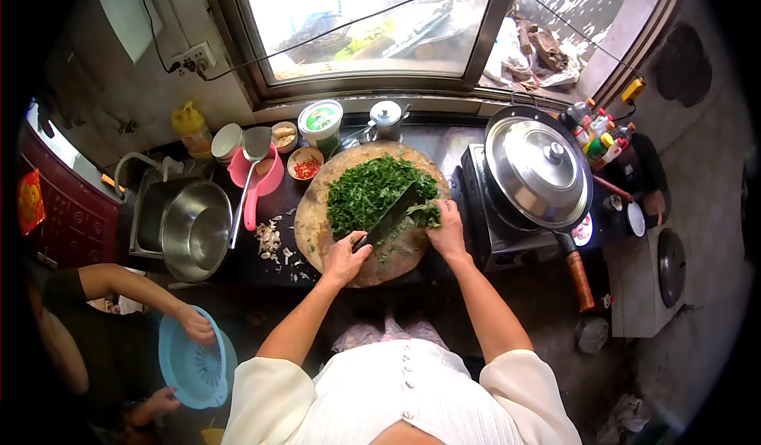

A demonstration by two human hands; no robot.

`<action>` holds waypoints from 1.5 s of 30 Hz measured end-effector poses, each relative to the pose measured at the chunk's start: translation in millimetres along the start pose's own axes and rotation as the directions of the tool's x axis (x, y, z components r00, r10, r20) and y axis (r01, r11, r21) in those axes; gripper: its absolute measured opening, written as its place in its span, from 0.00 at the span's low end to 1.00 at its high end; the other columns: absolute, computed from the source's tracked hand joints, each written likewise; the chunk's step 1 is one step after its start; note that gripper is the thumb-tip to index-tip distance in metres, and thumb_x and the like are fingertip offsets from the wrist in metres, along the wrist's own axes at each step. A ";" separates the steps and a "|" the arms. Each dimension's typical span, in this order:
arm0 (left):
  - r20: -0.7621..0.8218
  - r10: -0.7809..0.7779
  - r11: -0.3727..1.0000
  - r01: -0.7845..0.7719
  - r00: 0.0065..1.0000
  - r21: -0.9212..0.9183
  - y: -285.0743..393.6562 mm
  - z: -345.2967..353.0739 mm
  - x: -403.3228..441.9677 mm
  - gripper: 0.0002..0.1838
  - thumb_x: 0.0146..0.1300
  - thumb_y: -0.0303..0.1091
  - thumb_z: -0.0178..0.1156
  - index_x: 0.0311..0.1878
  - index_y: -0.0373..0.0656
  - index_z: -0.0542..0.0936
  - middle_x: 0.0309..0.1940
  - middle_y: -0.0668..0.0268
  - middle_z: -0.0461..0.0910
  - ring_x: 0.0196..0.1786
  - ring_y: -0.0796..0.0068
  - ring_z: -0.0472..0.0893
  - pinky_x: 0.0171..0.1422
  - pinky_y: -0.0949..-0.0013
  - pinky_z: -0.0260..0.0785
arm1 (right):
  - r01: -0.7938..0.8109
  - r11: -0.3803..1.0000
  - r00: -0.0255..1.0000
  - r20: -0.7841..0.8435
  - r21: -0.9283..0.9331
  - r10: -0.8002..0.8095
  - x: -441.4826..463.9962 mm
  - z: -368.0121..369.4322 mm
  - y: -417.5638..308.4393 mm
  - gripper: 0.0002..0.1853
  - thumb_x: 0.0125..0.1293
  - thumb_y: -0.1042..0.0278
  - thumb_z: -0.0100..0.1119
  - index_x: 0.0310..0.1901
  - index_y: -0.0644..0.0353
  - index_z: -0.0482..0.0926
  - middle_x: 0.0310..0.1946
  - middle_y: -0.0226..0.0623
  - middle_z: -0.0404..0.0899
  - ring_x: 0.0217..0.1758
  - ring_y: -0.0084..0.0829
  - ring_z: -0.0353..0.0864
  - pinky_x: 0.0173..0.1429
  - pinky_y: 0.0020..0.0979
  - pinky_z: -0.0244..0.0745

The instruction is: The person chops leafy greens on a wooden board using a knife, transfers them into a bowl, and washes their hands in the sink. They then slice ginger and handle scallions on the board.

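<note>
Centrally, the round board (382, 273) was noted with bare wood exposed along its near rim and the chopped greens (372, 185) heaped on its far side. The cleaver (391, 216), its handle clenched in the left hand (342, 262), ran diagonally away and rightward, between the heap and the leafy bunch (426, 215), which the right hand (449, 237) grasped just beside the blade, near the board's right edge.

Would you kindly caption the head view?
Left hand gripping a cleaver, right hand holding leafy greens on a round chopping board.
</note>
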State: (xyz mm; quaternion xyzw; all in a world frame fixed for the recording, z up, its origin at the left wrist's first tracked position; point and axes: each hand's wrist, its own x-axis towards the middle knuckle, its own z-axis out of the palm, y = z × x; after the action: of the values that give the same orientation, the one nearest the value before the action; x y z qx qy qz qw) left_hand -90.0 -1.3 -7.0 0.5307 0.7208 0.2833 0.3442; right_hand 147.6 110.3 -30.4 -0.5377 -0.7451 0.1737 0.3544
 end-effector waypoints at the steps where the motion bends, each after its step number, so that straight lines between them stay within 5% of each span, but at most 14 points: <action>1: -0.009 0.000 1.000 0.000 1.000 -0.011 -1.9 2.5 0.7 0.22 0.60 0.46 0.65 0.57 0.50 0.80 0.41 0.60 0.86 0.42 0.64 0.84 0.48 0.64 0.74 | 0.026 0.989 0.999 0.036 -0.148 -0.020 -1.5 6.3 -3.4 0.31 0.44 0.77 0.68 0.54 0.52 0.75 0.57 0.45 0.69 0.57 0.53 0.71 0.56 0.47 0.75; 4: -0.008 -0.028 0.999 0.028 1.000 -0.017 -0.7 5.3 0.0 0.22 0.61 0.46 0.65 0.57 0.50 0.80 0.40 0.61 0.86 0.41 0.64 0.84 0.48 0.64 0.74 | 0.066 0.926 0.986 0.170 -0.371 -0.002 -7.9 26.0 -14.0 0.34 0.42 0.75 0.69 0.57 0.52 0.72 0.62 0.45 0.65 0.64 0.55 0.64 0.58 0.53 0.73; 6: -0.012 -0.039 0.999 0.039 0.999 -0.002 -1.2 5.7 -1.2 0.21 0.61 0.47 0.64 0.56 0.52 0.80 0.41 0.60 0.85 0.44 0.60 0.84 0.49 0.61 0.74 | 0.007 0.938 0.987 0.151 -0.346 0.049 -15.3 35.8 -28.3 0.40 0.41 0.62 0.71 0.61 0.53 0.69 0.67 0.45 0.59 0.72 0.57 0.54 0.67 0.64 0.60; 11: 0.005 -0.044 0.999 0.044 0.999 -0.011 -0.6 8.6 -4.6 0.21 0.61 0.48 0.61 0.56 0.54 0.79 0.44 0.58 0.85 0.49 0.52 0.83 0.53 0.56 0.73 | -0.043 0.970 0.999 -0.020 -0.241 0.039 -28.0 38.1 -40.5 0.30 0.51 0.55 0.70 0.55 0.56 0.74 0.67 0.46 0.62 0.75 0.54 0.52 0.72 0.62 0.51; 14: -0.027 0.027 0.998 -0.029 0.999 -0.053 -6.6 11.6 -5.4 0.20 0.62 0.47 0.61 0.56 0.53 0.79 0.44 0.56 0.85 0.49 0.51 0.83 0.53 0.56 0.73 | -0.029 0.996 0.996 -0.092 -0.080 0.021 -25.3 54.2 -15.4 0.21 0.58 0.58 0.67 0.50 0.57 0.76 0.64 0.45 0.66 0.71 0.52 0.59 0.73 0.56 0.53; 15: -0.027 0.020 0.999 -0.021 0.999 -0.048 -4.5 10.5 -7.7 0.20 0.62 0.47 0.61 0.56 0.52 0.79 0.43 0.55 0.85 0.49 0.51 0.83 0.53 0.56 0.73 | -0.041 0.995 0.994 -0.100 -0.086 0.032 -23.0 47.8 -24.4 0.16 0.56 0.69 0.66 0.47 0.57 0.77 0.62 0.44 0.69 0.66 0.51 0.65 0.71 0.48 0.58; 20: -0.017 -0.008 0.996 0.006 1.000 -0.085 2.0 11.4 -17.0 0.20 0.62 0.45 0.61 0.56 0.50 0.79 0.42 0.53 0.85 0.48 0.50 0.83 0.52 0.56 0.73 | 0.204 0.974 0.978 0.030 0.097 -0.208 -37.7 43.6 -22.2 0.23 0.48 0.80 0.64 0.48 0.59 0.72 0.56 0.49 0.71 0.62 0.53 0.70 0.66 0.46 0.67; 22: -0.024 0.006 0.992 -0.009 1.000 -0.126 -4.1 15.5 -13.6 0.20 0.62 0.45 0.61 0.56 0.49 0.78 0.42 0.52 0.84 0.47 0.49 0.83 0.51 0.56 0.73 | 0.137 0.946 0.990 -0.007 0.292 -0.141 -29.2 37.0 -18.4 0.24 0.50 0.79 0.64 0.50 0.60 0.70 0.55 0.51 0.71 0.62 0.54 0.70 0.65 0.45 0.67; 24: -0.010 0.001 0.991 -0.002 1.000 -0.136 -7.2 15.5 -14.6 0.20 0.63 0.45 0.61 0.56 0.48 0.78 0.41 0.52 0.84 0.47 0.49 0.83 0.51 0.56 0.73 | 0.001 0.928 0.982 0.176 0.372 -0.071 -18.6 27.4 -5.6 0.25 0.53 0.76 0.66 0.52 0.60 0.68 0.56 0.51 0.71 0.63 0.54 0.70 0.65 0.44 0.67; 28: -0.005 -0.008 0.990 0.007 1.000 -0.142 4.2 12.6 -18.5 0.20 0.63 0.43 0.61 0.55 0.44 0.77 0.40 0.51 0.84 0.46 0.48 0.82 0.50 0.56 0.73 | 0.112 0.991 0.976 0.195 -0.072 -0.096 -6.3 9.8 2.3 0.23 0.54 0.65 0.70 0.52 0.56 0.74 0.59 0.45 0.71 0.69 0.46 0.66 0.66 0.41 0.66; 33: -0.157 0.169 0.983 -0.178 0.973 -0.044 20.8 10.3 -35.7 0.16 0.63 0.37 0.60 0.52 0.42 0.75 0.39 0.51 0.82 0.42 0.45 0.82 0.45 0.53 0.73 | -0.045 0.960 0.995 0.095 0.275 0.020 -6.1 25.7 28.2 0.19 0.55 0.67 0.68 0.49 0.55 0.78 0.49 0.43 0.74 0.62 0.48 0.68 0.64 0.40 0.66; 37: -0.200 0.293 0.952 -0.267 0.935 0.148 34.2 16.7 -41.0 0.13 0.64 0.33 0.59 0.49 0.42 0.71 0.38 0.52 0.79 0.36 0.44 0.81 0.39 0.50 0.74 | -0.177 0.886 0.983 0.125 0.428 0.137 -2.3 22.1 29.9 0.22 0.55 0.75 0.64 0.52 0.61 0.72 0.51 0.48 0.68 0.59 0.50 0.70 0.62 0.41 0.68; 41: -0.086 0.341 0.896 -0.296 0.936 0.332 37.0 32.1 -33.8 0.14 0.64 0.33 0.59 0.49 0.42 0.68 0.35 0.53 0.76 0.30 0.45 0.81 0.34 0.49 0.74 | 0.111 0.972 0.969 -0.240 0.206 -0.060 -4.8 16.9 11.1 0.22 0.52 0.81 0.61 0.51 0.59 0.71 0.43 0.43 0.71 0.47 0.48 0.75 0.53 0.39 0.72; 45: 0.022 0.312 0.844 -0.288 0.950 0.452 49.5 39.0 -30.6 0.14 0.65 0.33 0.58 0.49 0.43 0.67 0.31 0.51 0.76 0.29 0.43 0.81 0.33 0.47 0.74 | 0.146 0.972 0.989 -0.036 0.184 -0.142 -9.9 13.2 16.6 0.15 0.50 0.83 0.59 0.41 0.61 0.76 0.42 0.44 0.71 0.48 0.51 0.75 0.51 0.40 0.73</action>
State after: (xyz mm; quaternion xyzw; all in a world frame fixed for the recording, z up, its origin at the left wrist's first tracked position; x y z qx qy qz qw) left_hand -24.6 -15.3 13.8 0.6942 0.6835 0.1733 0.1445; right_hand 151.2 108.7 -53.4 -0.4485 -0.7585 0.2104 0.4233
